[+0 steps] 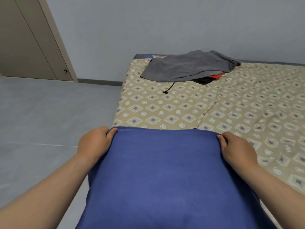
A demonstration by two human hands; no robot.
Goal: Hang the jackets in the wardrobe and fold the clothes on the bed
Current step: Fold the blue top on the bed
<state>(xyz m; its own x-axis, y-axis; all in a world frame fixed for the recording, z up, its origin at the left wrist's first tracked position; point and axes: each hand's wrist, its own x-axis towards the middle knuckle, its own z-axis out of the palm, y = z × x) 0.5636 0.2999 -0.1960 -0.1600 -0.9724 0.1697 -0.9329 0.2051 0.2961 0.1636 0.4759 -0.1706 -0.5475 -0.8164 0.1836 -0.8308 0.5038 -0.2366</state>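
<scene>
A blue garment (166,176) is held stretched over the near edge of the bed (231,113), its top corners pinched by the left hand (94,142) and right hand (237,149). A grey garment (186,66) is heaped near the wall.

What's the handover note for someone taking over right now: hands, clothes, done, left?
Left hand grips the blue garment at its far left corner; right hand grips its far right corner, cloth stretched between them at the near edge of the bed.
Grey garment lies crumpled at the bed's far end, over a red piece and a dark piece.
Done: no folded item in view.
Left: fold the blue garment, then the pile; hang any jackets.
</scene>
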